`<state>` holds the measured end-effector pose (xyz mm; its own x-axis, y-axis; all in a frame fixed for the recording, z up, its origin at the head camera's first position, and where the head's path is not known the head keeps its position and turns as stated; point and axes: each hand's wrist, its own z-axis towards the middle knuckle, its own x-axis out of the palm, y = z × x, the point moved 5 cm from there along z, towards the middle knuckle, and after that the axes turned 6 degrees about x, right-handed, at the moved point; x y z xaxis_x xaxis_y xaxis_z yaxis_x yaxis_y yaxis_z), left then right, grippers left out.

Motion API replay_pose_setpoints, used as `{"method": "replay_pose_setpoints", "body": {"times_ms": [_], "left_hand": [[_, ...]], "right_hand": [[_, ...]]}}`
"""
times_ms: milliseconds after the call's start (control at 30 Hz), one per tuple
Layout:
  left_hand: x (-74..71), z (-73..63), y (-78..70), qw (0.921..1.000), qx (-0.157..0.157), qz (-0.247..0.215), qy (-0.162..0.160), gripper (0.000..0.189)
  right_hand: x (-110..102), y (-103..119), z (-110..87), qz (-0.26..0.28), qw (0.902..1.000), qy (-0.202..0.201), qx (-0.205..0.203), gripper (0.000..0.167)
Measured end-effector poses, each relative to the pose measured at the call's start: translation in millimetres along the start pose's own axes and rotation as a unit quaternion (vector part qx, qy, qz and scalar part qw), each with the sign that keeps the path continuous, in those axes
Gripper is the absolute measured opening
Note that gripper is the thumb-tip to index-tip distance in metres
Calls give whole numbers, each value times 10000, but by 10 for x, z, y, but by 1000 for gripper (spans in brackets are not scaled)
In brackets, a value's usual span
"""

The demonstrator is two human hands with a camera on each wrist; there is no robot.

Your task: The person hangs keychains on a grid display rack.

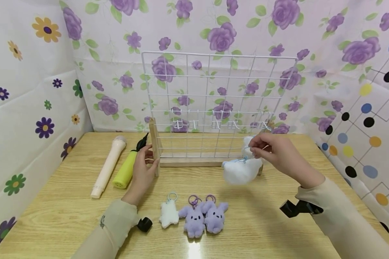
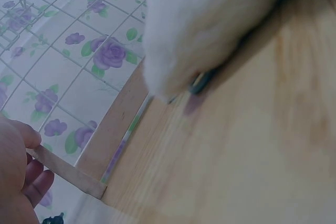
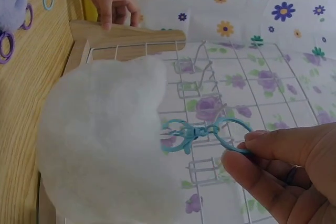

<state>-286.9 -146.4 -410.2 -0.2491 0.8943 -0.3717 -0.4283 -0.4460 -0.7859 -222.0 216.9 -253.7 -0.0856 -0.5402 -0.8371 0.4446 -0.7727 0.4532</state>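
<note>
Overhead, from the head view, the left hand grips the wooden upright of the white wire grid rack, which stands on the table. The right hand pinches the ring of a white plush keychain, lifted just in front of the rack's small hooks. Left of the rack lie a cream toy microphone and a yellow one; near the front edge lie a white plush and two purple plush rabbits.

Left wrist view: fingers curl round the wooden post; a blurred white mass blocks much of the frame.

Right wrist view: thumb and finger pinch the blue ring, the clasp joining it to the white plush.
</note>
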Motion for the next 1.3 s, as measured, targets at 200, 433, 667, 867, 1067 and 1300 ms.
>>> {"method": "replay_pose_setpoints", "body": {"times_ms": [200, 433, 667, 867, 1067, 1300], "left_hand": [[-20, 7, -6, 10000, 34, 13, -26, 52], [-28, 8, -12, 10000, 76, -30, -37, 51], [-8, 1, -4, 10000, 50, 24, -16, 51], [4, -6, -1, 10000, 59, -3, -12, 52], [-1, -8, -21, 10000, 82, 1, -27, 51], [5, -11, -21, 10000, 64, 17, -35, 51]], "right_hand": [[-28, 48, 118, -114, 9996, -265, 74, 7], [-29, 67, 249, 133, 9987, -450, 198, 9], [6, 8, 351, 504, 9954, -697, 426, 12], [41, -36, 401, 650, 9935, -703, 608, 11], [74, -89, 458, 580, 9930, -699, 758, 12], [118, -119, 499, 591, 9927, -606, 858, 12]]}}
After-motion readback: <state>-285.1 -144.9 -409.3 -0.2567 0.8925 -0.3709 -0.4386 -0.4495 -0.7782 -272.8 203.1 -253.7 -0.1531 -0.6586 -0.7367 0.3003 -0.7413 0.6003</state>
